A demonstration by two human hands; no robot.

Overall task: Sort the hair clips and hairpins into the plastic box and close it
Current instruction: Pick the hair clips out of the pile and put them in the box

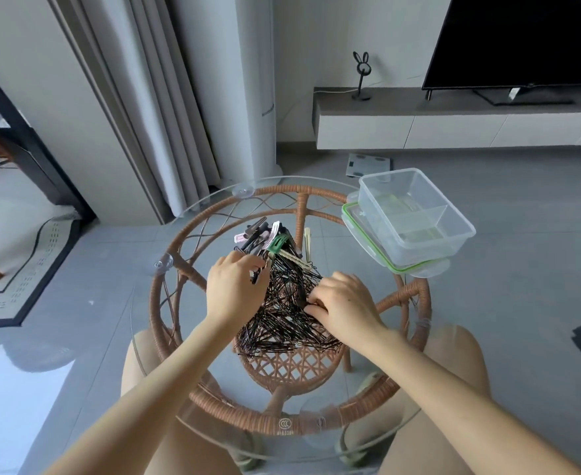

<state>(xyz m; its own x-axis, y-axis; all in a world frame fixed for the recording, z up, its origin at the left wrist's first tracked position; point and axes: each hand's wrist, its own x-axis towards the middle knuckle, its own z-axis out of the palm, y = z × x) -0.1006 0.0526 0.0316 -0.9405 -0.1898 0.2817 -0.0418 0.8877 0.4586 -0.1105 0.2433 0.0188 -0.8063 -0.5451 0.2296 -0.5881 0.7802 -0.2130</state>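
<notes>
A heap of thin black hairpins (282, 323) lies on the round glass table (193, 207). Behind it sits a cluster of hair clips (275, 241) in black, pink, green and cream. My left hand (236, 286) is at the heap's left edge, fingers curled round a few dark clips. My right hand (343, 303) rests on the heap's right side, fingertips pinching at hairpins. The clear plastic box (453, 217) with inner dividers stands empty at the table's right rim, on top of its green-trimmed lid (367, 245).
The glass top rests on a woven rattan frame (165, 279) with a lower shelf. My knees are under the near edge. A TV (522, 39) on a low cabinet, a bathroom scale (367, 164) on the floor and curtains lie beyond.
</notes>
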